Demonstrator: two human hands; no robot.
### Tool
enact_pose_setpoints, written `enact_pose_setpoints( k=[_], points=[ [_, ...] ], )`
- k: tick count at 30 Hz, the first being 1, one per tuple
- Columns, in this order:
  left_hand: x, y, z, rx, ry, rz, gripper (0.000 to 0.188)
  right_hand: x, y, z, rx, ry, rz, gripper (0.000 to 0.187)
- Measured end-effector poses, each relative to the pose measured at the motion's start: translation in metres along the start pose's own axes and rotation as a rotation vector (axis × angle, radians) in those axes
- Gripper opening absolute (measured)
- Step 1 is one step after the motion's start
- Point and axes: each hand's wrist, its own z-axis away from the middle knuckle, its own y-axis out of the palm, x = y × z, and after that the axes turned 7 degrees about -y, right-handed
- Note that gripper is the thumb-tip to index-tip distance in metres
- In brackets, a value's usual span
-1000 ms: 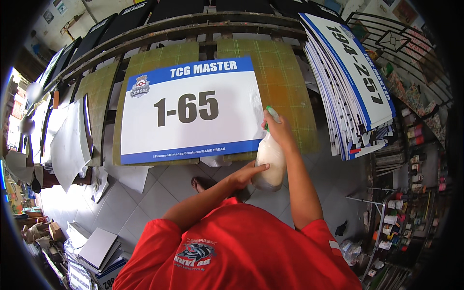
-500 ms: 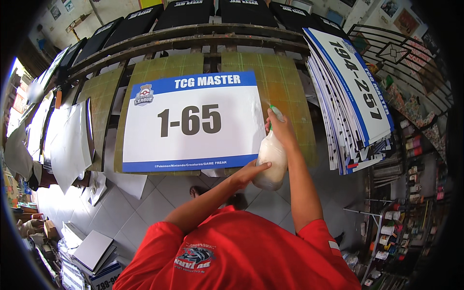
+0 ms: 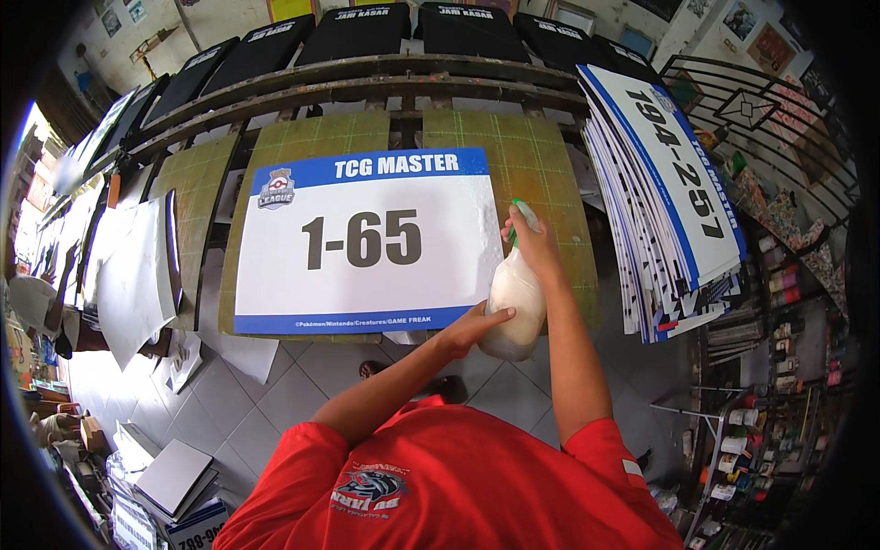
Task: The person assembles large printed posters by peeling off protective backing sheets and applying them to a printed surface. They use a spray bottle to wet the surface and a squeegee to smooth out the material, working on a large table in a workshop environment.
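Note:
A spray bottle [image 3: 515, 286] with a green and clear nozzle and whitish contents is between my hands, just off the right edge of a printed sign. My right hand [image 3: 534, 240] wraps round its neck and trigger. Lower down, my left hand [image 3: 477, 328] grips the side of the bottle, thumb across the front. The white sign [image 3: 357, 289], with blue bands at top and bottom and large black print, lies flat on green gridded boards [image 3: 541, 174]. Small wet-looking specks show near its right edge.
A thick stack of similar printed signs [image 3: 642, 183] stands at the right end of the wooden rack [image 3: 367, 89]. Black shirts on boards [image 3: 353, 37] line the far side. Loose white sheets [image 3: 137, 266] hang at left. Shelves of small bottles [image 3: 779, 367] are at right.
More wet specks show along the sign's right side. The view has tilted slightly, so the sign and rack sit lower in the picture. Both hands keep their hold on the spray bottle.

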Motion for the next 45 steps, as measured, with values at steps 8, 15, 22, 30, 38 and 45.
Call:
enact_pose_setpoints(
  k=[8,15,22,30,38,45],
  points=[
    [0.002,0.012,0.017,0.059,-0.038,-0.011,0.072,-0.008,-0.006,0.019,0.010,0.032,-0.057,0.044],
    [0.073,0.028,0.052,0.269,-0.240,0.209,0.087,-0.043,0.000,0.110,0.091,0.140,0.070,0.047],
    [0.111,0.021,0.059,0.283,-0.305,0.223,0.090,-0.053,0.007,0.147,0.063,0.105,0.163,0.047],
    [0.151,0.029,0.074,0.296,-0.511,0.093,0.089,-0.055,0.008,0.212,0.089,0.068,0.294,0.041],
    [0.172,0.031,0.075,0.277,-0.473,0.076,0.094,-0.062,0.003,0.232,-0.031,0.060,0.302,0.038],
    [0.164,0.018,0.092,0.308,-0.418,-0.063,0.093,-0.045,0.016,0.248,-0.061,0.075,0.258,0.036]
  ],
)
